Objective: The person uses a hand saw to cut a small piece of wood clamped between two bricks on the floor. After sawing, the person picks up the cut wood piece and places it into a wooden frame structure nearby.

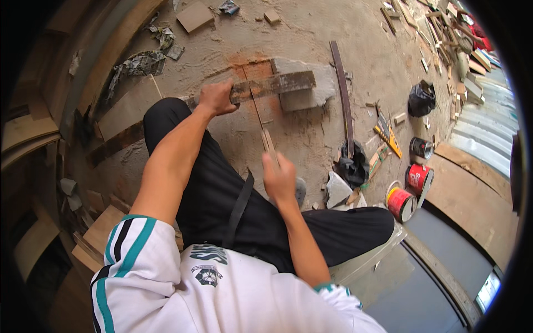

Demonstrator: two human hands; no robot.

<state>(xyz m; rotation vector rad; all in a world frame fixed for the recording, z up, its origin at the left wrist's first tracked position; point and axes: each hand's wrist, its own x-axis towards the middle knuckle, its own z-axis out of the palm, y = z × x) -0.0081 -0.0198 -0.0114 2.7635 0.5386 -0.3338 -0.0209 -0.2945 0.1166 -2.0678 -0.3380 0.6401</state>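
Observation:
A weathered dark wooden beam (286, 82) lies across in front of me. Its right end rests on a pale stone block (325, 83), and my left knee is against or over its left part. My left hand (217, 98) is closed over the beam, pressing on its top. In my right hand (280, 178), slightly blurred, is the wooden handle of a handsaw (268, 142). The saw's thin blade shows almost edge-on and crosses the beam just right of my left hand. Orange sawdust (258, 70) lies on the ground around the blade.
A long dark strip of wood (342, 91) lies right of the block, near a black plastic bag (353, 165). Farther right are a yellow-and-black tool (390, 136), red paint cans (401, 202) and corrugated metal sheet (483, 125). Wood boards (130, 108) and crumpled paper (139, 64) lie left.

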